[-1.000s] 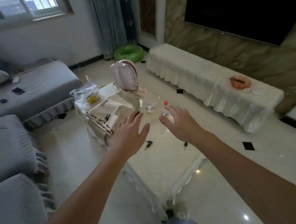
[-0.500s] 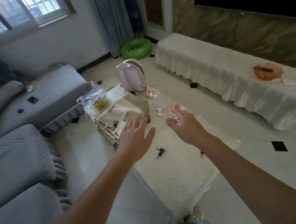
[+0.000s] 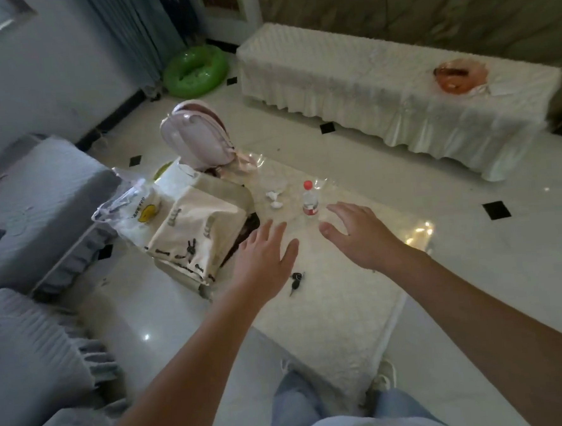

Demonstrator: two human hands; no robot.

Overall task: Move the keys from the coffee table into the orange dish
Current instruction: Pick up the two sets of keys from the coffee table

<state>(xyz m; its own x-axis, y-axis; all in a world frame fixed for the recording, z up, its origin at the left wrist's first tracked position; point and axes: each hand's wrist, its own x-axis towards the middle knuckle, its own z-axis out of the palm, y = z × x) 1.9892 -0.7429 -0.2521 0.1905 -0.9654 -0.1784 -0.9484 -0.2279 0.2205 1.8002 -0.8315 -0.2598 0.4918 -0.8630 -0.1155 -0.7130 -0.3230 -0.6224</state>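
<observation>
A dark bunch of keys (image 3: 296,281) lies on the coffee table (image 3: 338,308), which wears a white quilted cover. My left hand (image 3: 263,263) hovers open above the table, its fingertips just left of the keys and apart from them. Further right, my right hand (image 3: 356,233) is spread open over the table and holds nothing. The orange dish (image 3: 460,76) sits far off at the right end of a long white-covered bench (image 3: 364,86). Something dark lies inside the dish.
On the table's far part stand a cream tote bag (image 3: 192,231), a plastic bag (image 3: 134,208), a pink backpack (image 3: 196,139), a small red-capped bottle (image 3: 309,198) and white scraps (image 3: 274,200). Grey sofas (image 3: 25,202) fill the left. A green swim ring (image 3: 195,71) lies on the floor.
The view has tilted down and come closer to the table. Both open hands have moved nearer the keys. A second small key seen earlier near my right wrist is now hidden.
</observation>
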